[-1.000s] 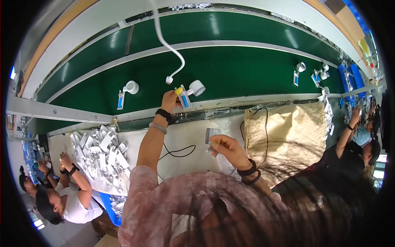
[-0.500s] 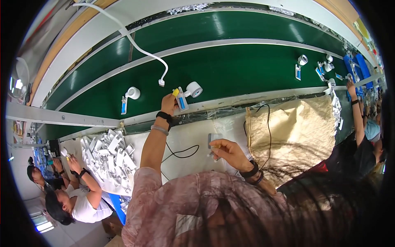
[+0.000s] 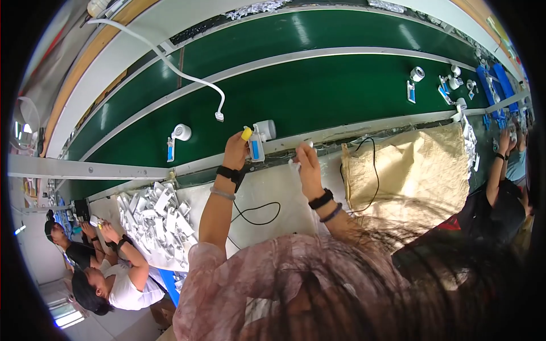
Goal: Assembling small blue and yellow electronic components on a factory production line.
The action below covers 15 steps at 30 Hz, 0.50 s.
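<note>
The white plastic fixture with a drum-shaped head and a flat base carrying a blue strip (image 3: 255, 149) sits at the near edge of the glossy green conveyor belt (image 3: 341, 91). Its drum has swung to show more of its side, and the right hand (image 3: 309, 170) has risen from the pale tabletop (image 3: 259, 190) toward it, so both hands now seem placed to work around this 1 fixture. The left hand (image 3: 235, 152) has its fingers clamped on the base's left edge, 1 tip wearing a yellow rubber finger cot (image 3: 246, 134). The right fingers are bunched, apart from the fixture; blur hides whether they grip anything. Farther left lies 1 similar white fixture (image 3: 182, 132).
</note>
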Tool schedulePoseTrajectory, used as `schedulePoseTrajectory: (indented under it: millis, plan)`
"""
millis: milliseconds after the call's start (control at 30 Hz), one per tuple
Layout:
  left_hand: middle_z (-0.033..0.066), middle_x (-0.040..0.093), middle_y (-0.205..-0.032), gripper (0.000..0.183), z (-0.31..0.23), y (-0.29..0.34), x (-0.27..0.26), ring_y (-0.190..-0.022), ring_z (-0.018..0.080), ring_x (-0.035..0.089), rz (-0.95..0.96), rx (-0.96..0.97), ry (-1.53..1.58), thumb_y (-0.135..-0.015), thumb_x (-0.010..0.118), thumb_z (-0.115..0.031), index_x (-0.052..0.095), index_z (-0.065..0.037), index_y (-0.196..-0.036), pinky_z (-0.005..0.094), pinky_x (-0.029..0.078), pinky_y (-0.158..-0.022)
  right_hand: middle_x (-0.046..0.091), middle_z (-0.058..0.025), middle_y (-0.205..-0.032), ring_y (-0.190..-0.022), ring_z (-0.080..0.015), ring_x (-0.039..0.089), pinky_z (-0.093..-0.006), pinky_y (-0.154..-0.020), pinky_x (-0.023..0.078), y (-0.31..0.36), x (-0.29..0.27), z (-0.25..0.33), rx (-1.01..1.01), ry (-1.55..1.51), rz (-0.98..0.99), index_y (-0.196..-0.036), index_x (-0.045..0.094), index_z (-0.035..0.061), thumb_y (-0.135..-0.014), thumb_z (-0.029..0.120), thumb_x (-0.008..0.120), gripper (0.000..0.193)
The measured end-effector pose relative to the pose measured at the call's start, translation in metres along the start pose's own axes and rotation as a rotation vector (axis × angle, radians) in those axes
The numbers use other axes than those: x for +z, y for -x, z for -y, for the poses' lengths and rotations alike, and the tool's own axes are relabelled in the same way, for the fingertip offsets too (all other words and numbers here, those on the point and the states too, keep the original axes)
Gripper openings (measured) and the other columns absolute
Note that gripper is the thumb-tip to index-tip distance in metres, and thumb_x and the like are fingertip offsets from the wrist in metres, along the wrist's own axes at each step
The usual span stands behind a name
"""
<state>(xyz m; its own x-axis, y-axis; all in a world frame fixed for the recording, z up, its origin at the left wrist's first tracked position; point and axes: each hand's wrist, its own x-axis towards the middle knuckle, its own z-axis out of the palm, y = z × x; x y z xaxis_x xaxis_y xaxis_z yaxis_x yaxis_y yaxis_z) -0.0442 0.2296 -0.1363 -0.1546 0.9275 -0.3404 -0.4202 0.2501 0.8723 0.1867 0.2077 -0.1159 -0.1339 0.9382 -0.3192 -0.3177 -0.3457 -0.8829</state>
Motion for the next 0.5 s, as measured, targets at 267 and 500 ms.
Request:
schedulePoseTrajectory:
  millis: [267,500]
  plan:
    - [0.0013,0.062,-0.087,0.028,-0.006,0.064,0.041,-0.073,0.0087,0.061,0.128,-0.007,0.07,-0.095,0.057,-0.027,0.058,-0.003,-0.109,0.0238,0.052,-0.065,0.062,-0.0095,-0.108,-0.102,-0.0184,0.052,-0.0301,-0.095,0.038,-0.031,0.02,0.005,-0.113,0.238,0.03,-0.112,0.06,-0.0011,-0.099,0.051,0.037,0.059]
    - [-0.0027,0.06,-0.087,0.022,-0.001,0.078,0.043,-0.073,0.0046,0.055,0.104,0.01,0.035,-0.095,0.057,-0.023,0.061,-0.005,-0.108,0.0195,0.047,-0.065,0.063,-0.0093,-0.09,-0.085,-0.0168,0.056,-0.0289,-0.077,0.045,-0.023,0.011,-0.002,-0.065,0.26,0.108,-0.103,0.064,-0.002,-0.098,0.058,0.027,0.07]
